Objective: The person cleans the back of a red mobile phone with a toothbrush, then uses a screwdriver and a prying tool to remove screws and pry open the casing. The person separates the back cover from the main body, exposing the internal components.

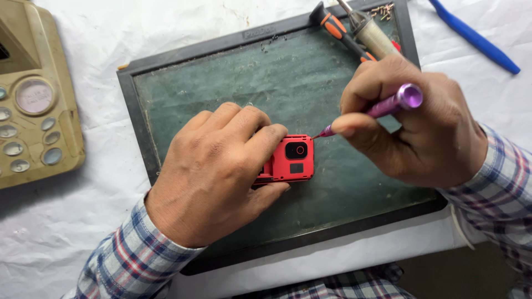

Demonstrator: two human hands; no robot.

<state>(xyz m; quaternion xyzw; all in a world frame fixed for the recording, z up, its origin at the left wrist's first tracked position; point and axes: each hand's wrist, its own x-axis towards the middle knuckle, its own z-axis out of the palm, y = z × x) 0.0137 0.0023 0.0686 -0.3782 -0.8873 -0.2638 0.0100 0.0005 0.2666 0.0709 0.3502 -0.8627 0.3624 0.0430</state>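
My left hand [213,174] lies over a small red device body [291,160] with a black camera window, pressing it flat on a dark green work mat [288,77]. Only the device's right end shows past my fingers. My right hand [407,124] grips a purple screwdriver [396,102], whose thin tip touches the device's upper right corner. Both sleeves are plaid.
An orange-and-black handled tool [341,30] and a soldering iron [371,30] lie at the mat's top right, beside several tiny screws [383,9]. A beige desk telephone [33,105] sits at the left. A blue pen-like tool [474,36] lies at the top right on white cloth.
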